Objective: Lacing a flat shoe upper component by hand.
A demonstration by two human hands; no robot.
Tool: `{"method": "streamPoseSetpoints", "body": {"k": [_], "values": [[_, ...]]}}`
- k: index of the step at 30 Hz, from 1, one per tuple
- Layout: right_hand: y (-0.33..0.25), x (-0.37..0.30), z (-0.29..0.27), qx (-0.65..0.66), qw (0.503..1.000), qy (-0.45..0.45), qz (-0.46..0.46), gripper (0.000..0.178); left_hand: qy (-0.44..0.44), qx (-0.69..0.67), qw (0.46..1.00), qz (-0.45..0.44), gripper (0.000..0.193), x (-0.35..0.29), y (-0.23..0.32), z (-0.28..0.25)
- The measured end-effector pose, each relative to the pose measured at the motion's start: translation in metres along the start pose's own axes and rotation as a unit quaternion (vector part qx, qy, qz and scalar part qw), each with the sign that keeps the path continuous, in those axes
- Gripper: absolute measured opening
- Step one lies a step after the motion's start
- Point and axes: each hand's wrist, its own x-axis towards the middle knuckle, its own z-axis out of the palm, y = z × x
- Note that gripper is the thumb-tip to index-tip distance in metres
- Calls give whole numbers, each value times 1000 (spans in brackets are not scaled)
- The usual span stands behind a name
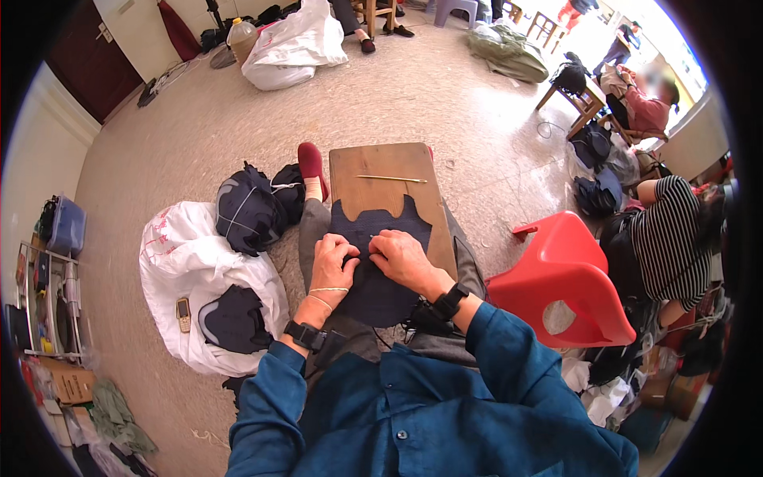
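Observation:
A dark navy cut fabric piece (381, 298) with a notched upper edge lies over a brown wooden board (354, 163) across my lap. My left hand (332, 264) is closed, its fingertips pinching the fabric left of the middle. Close beside it, my right hand (404, 259) is also closed, thumb and forefinger pressed together just above the cloth. What sits in that pinch is too small to make out. A thin pale pointed stick (392, 179) rests on the board beyond the fabric.
To my left, a white sack (179, 230) bears tied dark fabric bundles (253, 208), loose dark pieces (235, 318) and a mobile phone (183, 315). A red plastic stool (556, 270) stands close on my right. Beyond it sits a person in a striped top (671, 238).

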Motion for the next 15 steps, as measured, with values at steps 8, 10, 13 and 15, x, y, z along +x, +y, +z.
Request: {"method": "streamPoseSetpoints", "body": {"k": [8, 10, 13, 15], "values": [[1, 8, 10, -69, 996, -22, -42, 9, -22, 10, 1000, -3, 19, 6, -1, -1], [2, 7, 7, -77, 995, -10, -56, 11, -53, 9, 998, -18, 25, 6, -1, -4], [17, 1, -15, -97, 995, 30, 9, 11, -61, 7, 998, 6, 28, 5, -1, -9], [28, -14, -28, -83, 990, 91, 74, 11, -59, 9, 998, 4, 27, 3, 1, -12]]}}
